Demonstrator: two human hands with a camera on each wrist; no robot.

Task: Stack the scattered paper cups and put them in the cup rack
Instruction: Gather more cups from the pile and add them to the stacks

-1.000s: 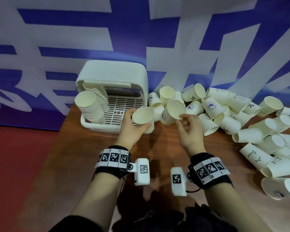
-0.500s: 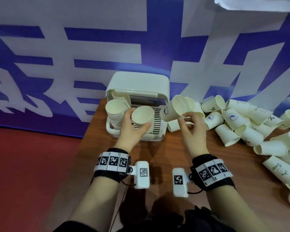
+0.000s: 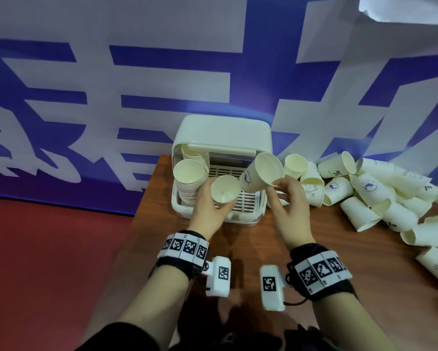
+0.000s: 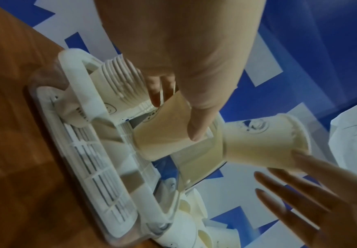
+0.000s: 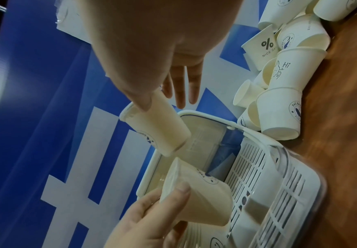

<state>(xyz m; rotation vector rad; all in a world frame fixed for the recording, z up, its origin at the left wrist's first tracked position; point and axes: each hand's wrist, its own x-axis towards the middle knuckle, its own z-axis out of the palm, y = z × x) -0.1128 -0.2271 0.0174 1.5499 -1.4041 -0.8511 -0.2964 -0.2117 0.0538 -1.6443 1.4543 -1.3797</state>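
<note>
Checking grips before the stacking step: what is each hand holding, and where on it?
Left hand grips a paper cup around its side wall. Right hand pinches a second, tilted paper cup at its rim.

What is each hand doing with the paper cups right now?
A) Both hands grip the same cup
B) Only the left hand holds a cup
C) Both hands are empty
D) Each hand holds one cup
D: the left hand grips one cup over the rack, and the right hand pinches a second, tilted cup by its rim.
</note>
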